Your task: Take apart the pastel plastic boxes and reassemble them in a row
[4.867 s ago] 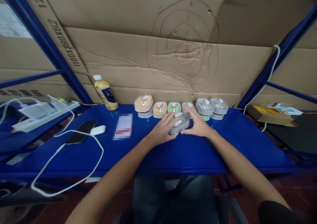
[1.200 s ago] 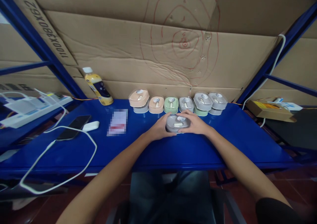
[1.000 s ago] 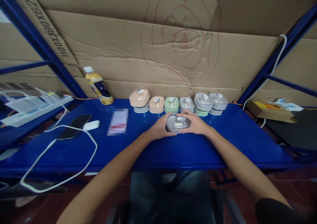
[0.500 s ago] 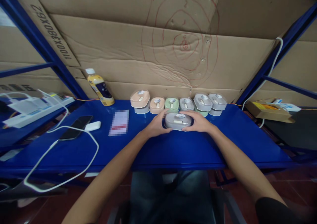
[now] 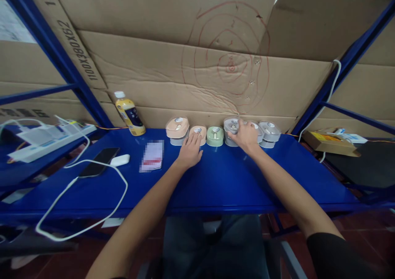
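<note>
Where creased cardboard [image 5: 148,69] backs a glossy blue table [image 5: 216,184], rounded clear-lidded boxes [image 5: 215,137], left hand [image 5: 189,152] open on peach box [image 5: 202,131], right hand [image 5: 246,138] curled against grey box [image 5: 228,126], grip unclear.

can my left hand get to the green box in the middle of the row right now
Probably yes. The left hand is at the pink box right beside the green box, whose top and front look uncovered.
</note>
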`<state>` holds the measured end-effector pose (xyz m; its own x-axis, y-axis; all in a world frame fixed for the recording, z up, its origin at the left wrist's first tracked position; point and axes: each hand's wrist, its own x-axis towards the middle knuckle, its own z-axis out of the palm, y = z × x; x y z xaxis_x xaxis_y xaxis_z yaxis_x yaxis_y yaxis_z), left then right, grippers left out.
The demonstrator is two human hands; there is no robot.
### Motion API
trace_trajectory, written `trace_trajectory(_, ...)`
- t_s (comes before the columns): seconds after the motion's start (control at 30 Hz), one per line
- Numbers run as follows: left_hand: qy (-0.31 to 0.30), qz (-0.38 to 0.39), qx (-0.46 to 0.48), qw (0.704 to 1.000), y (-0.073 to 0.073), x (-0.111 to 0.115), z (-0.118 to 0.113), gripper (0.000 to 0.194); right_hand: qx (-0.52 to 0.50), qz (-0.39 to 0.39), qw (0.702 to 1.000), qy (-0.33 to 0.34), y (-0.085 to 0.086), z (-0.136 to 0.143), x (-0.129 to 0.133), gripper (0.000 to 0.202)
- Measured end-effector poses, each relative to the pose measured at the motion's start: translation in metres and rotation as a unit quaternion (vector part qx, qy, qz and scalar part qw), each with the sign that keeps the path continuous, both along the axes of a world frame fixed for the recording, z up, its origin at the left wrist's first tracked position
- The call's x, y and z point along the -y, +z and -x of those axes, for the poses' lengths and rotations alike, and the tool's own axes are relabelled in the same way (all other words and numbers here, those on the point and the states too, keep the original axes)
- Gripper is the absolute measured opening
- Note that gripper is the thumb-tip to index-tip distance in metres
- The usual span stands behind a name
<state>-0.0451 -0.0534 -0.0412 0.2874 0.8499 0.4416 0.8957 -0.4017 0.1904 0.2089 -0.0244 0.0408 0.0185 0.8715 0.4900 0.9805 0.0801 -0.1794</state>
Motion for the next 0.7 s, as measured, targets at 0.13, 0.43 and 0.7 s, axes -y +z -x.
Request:
trace_trajectory(0.13,0.012,-0.017,-0.006,1.0,0.003,0.005,-0.004,0.067,0.022,0.019,0.999,-0.014,0.001,0.01,-0.01,0.084)
trace_trajectory(0.43,0.11,-0.067,-0.013,0.992,0.023,0.024,-0.016,0.052,0.083,0.055,0.993,-0.058,-0.009,0.023,-0.019,0.086)
trace_trajectory(0.7,0.173,-0.018,-0.008,0.985,0.016,0.026,-0.017,0.061,0.079,0.076,0.992,-0.056,-0.005,0.014,-0.02,0.087)
